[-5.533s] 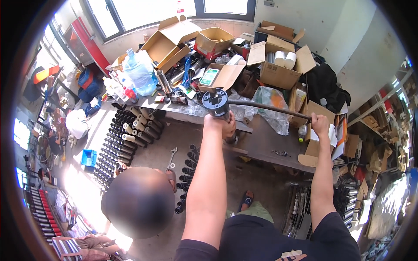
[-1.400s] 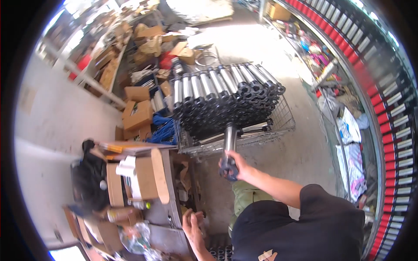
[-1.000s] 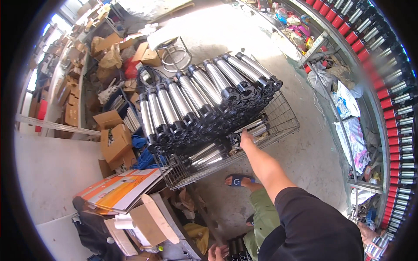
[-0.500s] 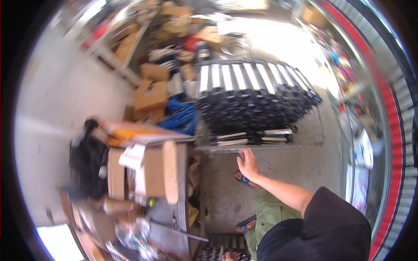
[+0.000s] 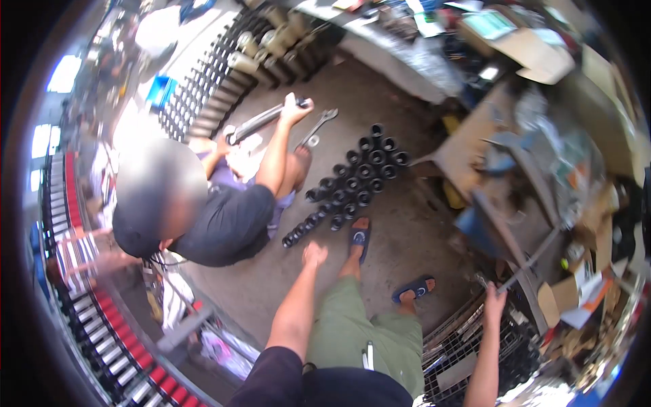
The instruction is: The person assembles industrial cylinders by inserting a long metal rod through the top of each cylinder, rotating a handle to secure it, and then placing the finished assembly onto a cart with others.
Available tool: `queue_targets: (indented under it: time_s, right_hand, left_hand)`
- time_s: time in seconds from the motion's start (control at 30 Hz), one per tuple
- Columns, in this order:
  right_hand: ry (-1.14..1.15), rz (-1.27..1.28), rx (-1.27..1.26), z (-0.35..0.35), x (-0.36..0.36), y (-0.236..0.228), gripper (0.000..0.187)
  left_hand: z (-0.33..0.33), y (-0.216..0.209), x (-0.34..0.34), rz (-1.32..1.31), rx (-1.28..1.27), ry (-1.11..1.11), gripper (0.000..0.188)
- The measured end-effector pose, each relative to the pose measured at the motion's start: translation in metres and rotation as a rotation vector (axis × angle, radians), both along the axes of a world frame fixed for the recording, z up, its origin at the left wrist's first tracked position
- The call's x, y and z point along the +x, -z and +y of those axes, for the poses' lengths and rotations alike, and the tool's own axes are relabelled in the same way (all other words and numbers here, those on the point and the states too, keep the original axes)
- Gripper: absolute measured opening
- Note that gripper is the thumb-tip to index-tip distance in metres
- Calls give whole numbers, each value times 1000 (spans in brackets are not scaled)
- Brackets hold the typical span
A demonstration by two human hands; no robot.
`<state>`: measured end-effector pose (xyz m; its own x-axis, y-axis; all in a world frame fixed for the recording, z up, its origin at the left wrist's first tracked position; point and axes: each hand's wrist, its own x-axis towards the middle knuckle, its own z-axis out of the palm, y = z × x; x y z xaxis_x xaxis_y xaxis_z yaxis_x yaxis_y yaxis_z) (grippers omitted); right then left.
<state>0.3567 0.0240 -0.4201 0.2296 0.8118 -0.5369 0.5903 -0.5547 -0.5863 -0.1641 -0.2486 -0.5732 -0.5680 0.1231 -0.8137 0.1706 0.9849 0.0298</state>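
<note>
My left hand (image 5: 314, 254) hangs low over the floor, fingers curled in with nothing seen in them. It is nearest to a cluster of black round-ended tubes (image 5: 364, 170) standing on the floor. My right hand (image 5: 494, 303) is closed beside a wire-mesh cart (image 5: 444, 353). A small shiny piece lies at its fingertips; what it grips is unclear. At the left, a crouching co-worker (image 5: 224, 224) holds a long metal cylinder (image 5: 261, 123) with both hands. An open-end wrench (image 5: 324, 122) lies on the floor close by.
A worktable (image 5: 468, 149) at the right bears plastic bags and metal bars, with cardboard boxes (image 5: 563, 302) nearby. Rows of pale cylinders (image 5: 224, 95) stand at the far left. My sandalled feet (image 5: 359, 237) are on the concrete floor (image 5: 271, 298).
The view has swung away from the wire cage of black parts to the co-worker and floor tubes. One hand, previously spread near that cage, and the other both appear in new places.
</note>
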Motion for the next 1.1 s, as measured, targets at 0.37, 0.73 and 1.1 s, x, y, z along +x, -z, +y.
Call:
queue_targets:
  time_s: [0.37, 0.73, 1.1]
  right_hand:
    - [471, 327, -140, 39, -23, -30, 10]
    - [321, 81, -110, -239, 173, -161, 45]
    - [595, -468, -286, -579, 318, -284, 39]
  left_hand:
    - [-87, 122, -61, 274, -222, 129, 65]
    - [-99, -43, 98, 43, 360, -756, 66]
    - [-6, -237, 262, -118, 363, -151, 40]
